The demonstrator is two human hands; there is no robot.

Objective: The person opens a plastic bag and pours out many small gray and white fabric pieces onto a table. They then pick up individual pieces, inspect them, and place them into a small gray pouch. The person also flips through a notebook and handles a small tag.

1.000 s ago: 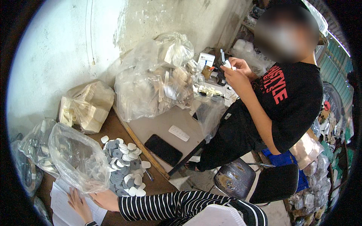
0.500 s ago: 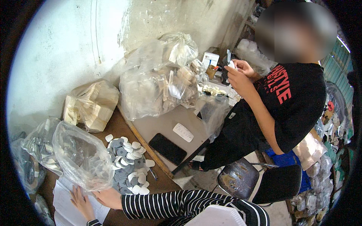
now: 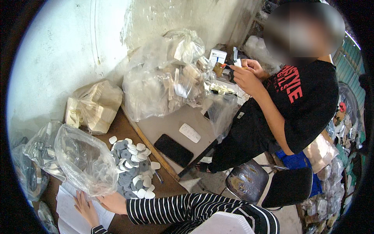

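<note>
My left hand [image 3: 85,209] lies on the white paper sheets [image 3: 70,212] with its fingers spread, holding nothing. Beside it, my right hand [image 3: 113,203] reaches in from the right in a striped sleeve, its fingers stretched over the paper at the lower rim of a clear plastic bag [image 3: 83,163]. The bag partly covers those fingertips; I see no grip on it. Just beyond my right hand is a loose pile of small rounded grey and white pieces [image 3: 132,169]. A pen [image 3: 159,176] lies at the pile's right side.
Full clear bags [image 3: 163,89] stand against the wall; another bag [image 3: 95,109] holds pale stacked pieces. A phone [image 3: 173,150] and a white slab [image 3: 189,133] lie on the adjoining table. A co-worker [image 3: 296,101] stands there handling small items, near a worn chair [image 3: 249,181].
My hands stay in nearly the same place on the paper. The co-worker's hands have shifted slightly around the small items, and the view has moved a little.
</note>
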